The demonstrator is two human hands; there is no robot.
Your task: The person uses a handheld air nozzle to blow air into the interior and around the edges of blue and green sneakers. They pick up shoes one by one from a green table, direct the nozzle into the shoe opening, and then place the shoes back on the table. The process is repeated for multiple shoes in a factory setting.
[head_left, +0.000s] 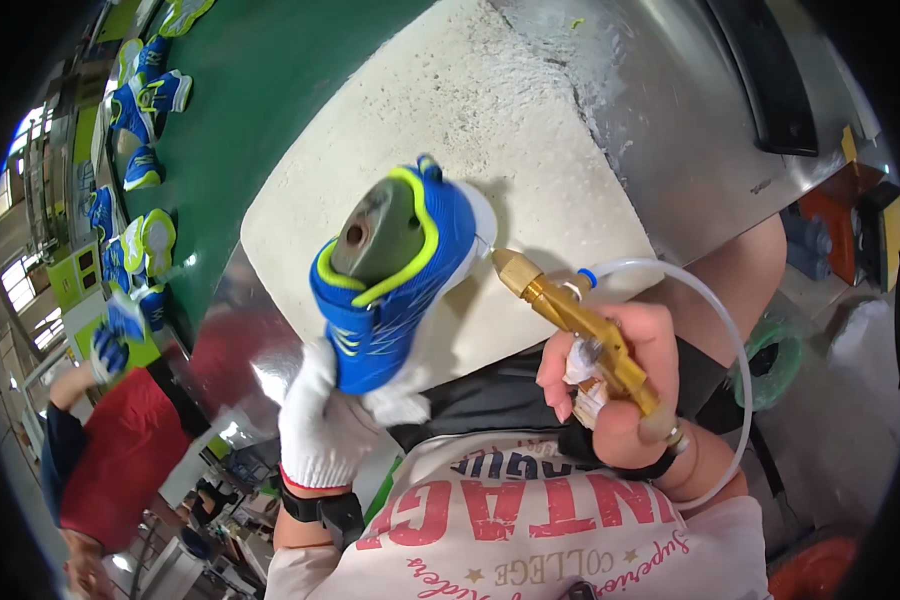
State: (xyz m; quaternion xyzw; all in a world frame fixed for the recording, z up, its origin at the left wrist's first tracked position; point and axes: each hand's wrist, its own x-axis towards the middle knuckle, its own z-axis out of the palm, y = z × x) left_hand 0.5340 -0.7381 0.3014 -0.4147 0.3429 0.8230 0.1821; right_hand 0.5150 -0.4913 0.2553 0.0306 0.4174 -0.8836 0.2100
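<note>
A blue sports shoe (448, 222) with a lime-green collar and a white sole edge is tilted above a pale foam-like pad (420, 120). Inside it sits a grey-green shoe last (378, 228) with a round hole. My left hand (328, 425), in a white knitted glove, grips the shoe at its lower end. In my right hand (625, 390) is a brass spray gun (575, 318), its fingers wrapped around the body. The nozzle points at the sole edge and is close to it; whether they touch I cannot tell. White wrapping shows on the gun's trigger area.
A clear hose (738, 365) loops from the gun past my right forearm. On the left, several blue-and-lime shoes (142, 168) stand along a green surface (235, 110), beside a co-worker in red (125, 455). A metal tabletop (670, 90) extends at the far right.
</note>
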